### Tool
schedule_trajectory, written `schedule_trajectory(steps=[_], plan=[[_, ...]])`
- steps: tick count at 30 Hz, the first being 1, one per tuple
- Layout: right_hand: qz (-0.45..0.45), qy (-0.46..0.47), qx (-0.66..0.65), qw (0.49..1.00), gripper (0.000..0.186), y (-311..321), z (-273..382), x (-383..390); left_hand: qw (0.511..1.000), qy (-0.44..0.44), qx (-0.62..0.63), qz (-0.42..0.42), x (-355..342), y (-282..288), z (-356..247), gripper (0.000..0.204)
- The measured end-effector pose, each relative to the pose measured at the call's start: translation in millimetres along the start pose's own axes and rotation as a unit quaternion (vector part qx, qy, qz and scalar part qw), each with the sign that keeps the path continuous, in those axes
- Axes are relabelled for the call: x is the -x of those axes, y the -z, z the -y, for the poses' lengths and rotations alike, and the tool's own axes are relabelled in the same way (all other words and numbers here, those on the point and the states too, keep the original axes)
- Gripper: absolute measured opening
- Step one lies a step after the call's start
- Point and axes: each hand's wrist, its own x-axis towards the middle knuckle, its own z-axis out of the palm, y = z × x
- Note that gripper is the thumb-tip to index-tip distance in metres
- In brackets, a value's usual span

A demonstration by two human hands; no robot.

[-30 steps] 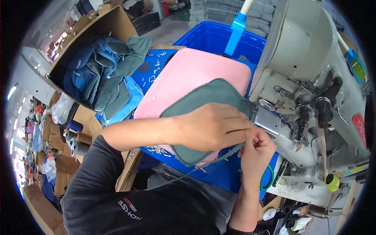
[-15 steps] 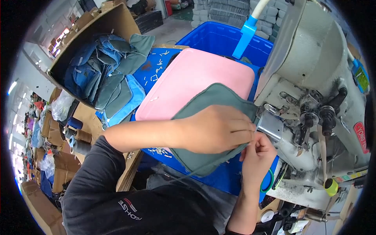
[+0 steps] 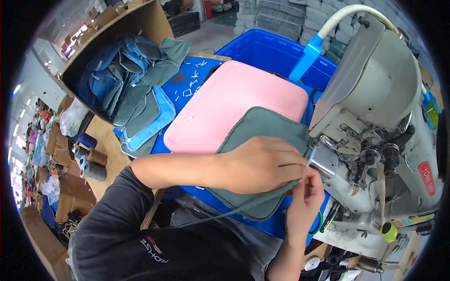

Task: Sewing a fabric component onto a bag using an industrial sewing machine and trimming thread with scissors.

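Blue worktop (image 3: 269,227) runs beneath everything, showing along the lower middle and again at upper centre-left, where pale scraps are scattered. A pink board (image 3: 234,93) with rounded corners lies on it. In the upper left, a carton (image 3: 161,21) on its side spills blue and grey cloth pieces (image 3: 140,105); spools (image 3: 96,157) stand below it. Behind, at top centre, are a blue bin (image 3: 262,42) and stacks of pale bundles (image 3: 281,21).

A green-grey cloth (image 3: 258,124) lies at the centre, over the board's lower right part, its right corner meeting a metal plate (image 3: 323,159) on the sewing machine (image 3: 375,84).

The left hand (image 3: 269,164) lies across the cloth, fingers bent and pressed together; I cannot tell whether they grip it. The right hand (image 3: 304,201) pinches the cloth's right edge, where a narrow strip (image 3: 253,204) runs up from lower left.

The machine bounds the right side closely, and green-handled scissors (image 3: 319,222) sit just beside the right wrist. The board's pink face stretches up and left of both hands.
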Motion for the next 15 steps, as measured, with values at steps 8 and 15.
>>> schedule_trajectory(steps=[8,15], plan=[[-0.026,0.007,-0.059,0.998,0.025,-12,-4,5,0.999,-0.034,-0.040,-0.013,5,-4,1,0.033],[-0.053,0.012,-0.043,0.998,0.028,-14,-2,3,0.992,-0.055,-0.108,0.028,3,-6,-2,0.033]])
